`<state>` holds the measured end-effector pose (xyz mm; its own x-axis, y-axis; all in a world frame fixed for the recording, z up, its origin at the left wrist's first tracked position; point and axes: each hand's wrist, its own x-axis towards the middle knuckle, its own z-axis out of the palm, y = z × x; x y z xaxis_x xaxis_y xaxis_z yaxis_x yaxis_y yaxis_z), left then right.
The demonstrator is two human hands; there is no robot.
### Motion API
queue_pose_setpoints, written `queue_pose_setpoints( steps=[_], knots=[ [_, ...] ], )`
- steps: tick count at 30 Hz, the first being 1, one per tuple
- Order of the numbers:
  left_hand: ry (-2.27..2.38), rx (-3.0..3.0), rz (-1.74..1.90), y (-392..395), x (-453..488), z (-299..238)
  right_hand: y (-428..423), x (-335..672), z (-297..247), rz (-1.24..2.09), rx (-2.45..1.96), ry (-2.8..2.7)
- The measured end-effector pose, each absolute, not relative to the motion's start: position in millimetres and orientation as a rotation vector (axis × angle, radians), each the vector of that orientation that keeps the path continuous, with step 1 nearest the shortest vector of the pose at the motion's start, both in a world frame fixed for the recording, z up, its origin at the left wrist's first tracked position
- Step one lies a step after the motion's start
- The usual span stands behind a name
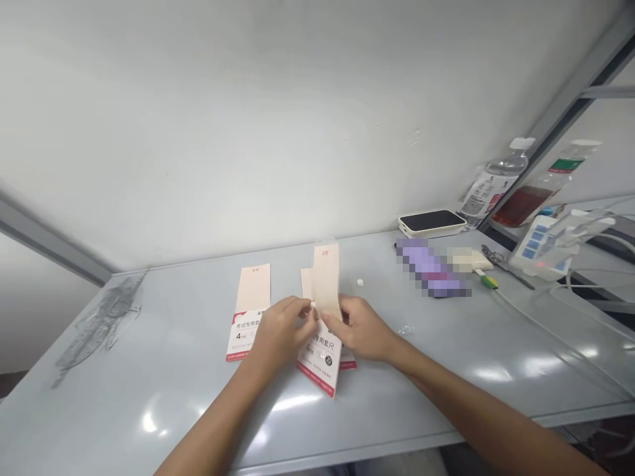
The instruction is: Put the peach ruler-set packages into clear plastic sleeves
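Observation:
My left hand (pixel 282 330) and my right hand (pixel 360 327) meet over the middle of the grey table (pixel 173 370), both pinching a long card packet (pixel 325 311) with a beige top and a white, red-edged printed bottom. The packet stands tilted up between my fingers, its lower end hanging toward me. A second packet of the same kind (pixel 249 311) lies flat just left of my left hand. Another one (pixel 348 360) lies under the held packet, mostly hidden.
At the back right lie a phone in a pale case (pixel 431 223), two plastic bottles (pixel 496 182), a power strip with cables (pixel 538 241), scissors (pixel 501 261) and a small white bit (pixel 360 282). A crumpled clear wrapper (pixel 99 320) lies far left. A white wall rises behind.

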<state>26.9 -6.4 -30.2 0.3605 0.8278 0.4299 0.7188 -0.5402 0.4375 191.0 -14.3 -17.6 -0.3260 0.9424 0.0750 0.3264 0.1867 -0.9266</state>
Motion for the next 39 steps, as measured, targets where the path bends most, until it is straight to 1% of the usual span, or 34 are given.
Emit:
queue_pose_setpoints(
  steps=[8, 13, 18, 20, 25, 28, 31, 35, 37, 39],
  knots=[
    [1.51, 2.21, 0.923, -1.5, 24.8, -26.1, -14.2, 190.1, -21.8, 1.139, -1.164, -1.749],
    [1.468, 2.08, 1.024, 0.0, 21.9, -19.9, -7.2, 195.5, -20.0, 1.34, -1.139, -1.618],
    [1.5, 1.907, 1.09, 2.2, 19.0, -19.1, -2.1, 200.5, -17.3, 1.438, -1.017, -1.528],
    [1.451, 1.841, 1.055, 3.2, 18.1, -16.7, -1.0, 202.1, -16.9, 1.466, -0.988, -1.52],
    [1.126, 1.653, 0.946, 4.5, 19.5, -12.1, 3.8, 205.5, -21.1, 1.47, -1.013, -1.552],
    [1.139, 1.583, 0.988, 5.4, 20.9, -13.0, 8.2, 207.2, -23.1, 1.483, -1.005, -1.518],
    [1.231, 1.539, 1.069, 8.0, 18.6, -11.9, 13.1, 213.1, -20.7, 1.405, -1.037, -1.504],
    [1.446, 1.502, 1.079, 16.3, -1.5, -2.6, 21.6, 234.4, -13.1, 1.192, -1.277, -1.53],
    [1.672, 1.562, 0.917, 22.2, -20.8, 2.6, 27.8, 249.9, -11.7, 1.033, -1.499, -1.617],
    [1.927, 1.664, 0.606, 27.8, -42.5, 5.5, 34.6, 265.4, -14.0, 0.846, -1.867, -1.758]
  ],
)
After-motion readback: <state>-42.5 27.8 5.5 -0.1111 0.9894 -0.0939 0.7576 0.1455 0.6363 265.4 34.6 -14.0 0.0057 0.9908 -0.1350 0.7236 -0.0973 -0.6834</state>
